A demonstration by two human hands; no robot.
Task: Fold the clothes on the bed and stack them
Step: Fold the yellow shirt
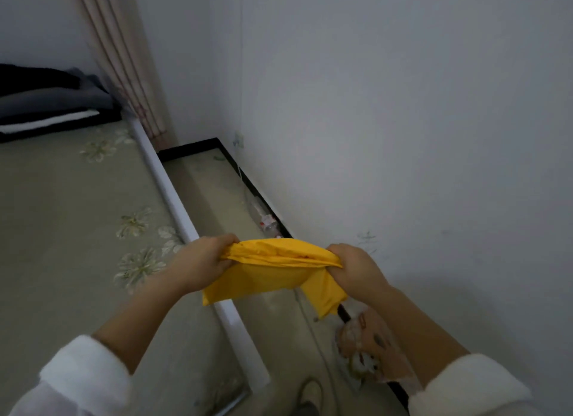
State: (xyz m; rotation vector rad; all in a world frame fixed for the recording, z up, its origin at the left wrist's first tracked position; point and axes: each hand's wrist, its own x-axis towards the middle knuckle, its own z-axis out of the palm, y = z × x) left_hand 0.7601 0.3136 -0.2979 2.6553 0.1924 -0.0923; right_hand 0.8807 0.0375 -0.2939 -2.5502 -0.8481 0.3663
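Fingers (221, 241) of the left hand (201, 262) are curled round one end of the yellow garment (266, 279); the right hand (353, 271) grips the other end likewise. Garment is held in the air at lower centre of the frame, bunched and partly folded, one corner hanging toward lower right. Recommendation: draw the top edge taut and level, match the layers, then lay it flat on the bed (62, 214) for the next fold. Dark folded stack (46, 102) noted upper left.
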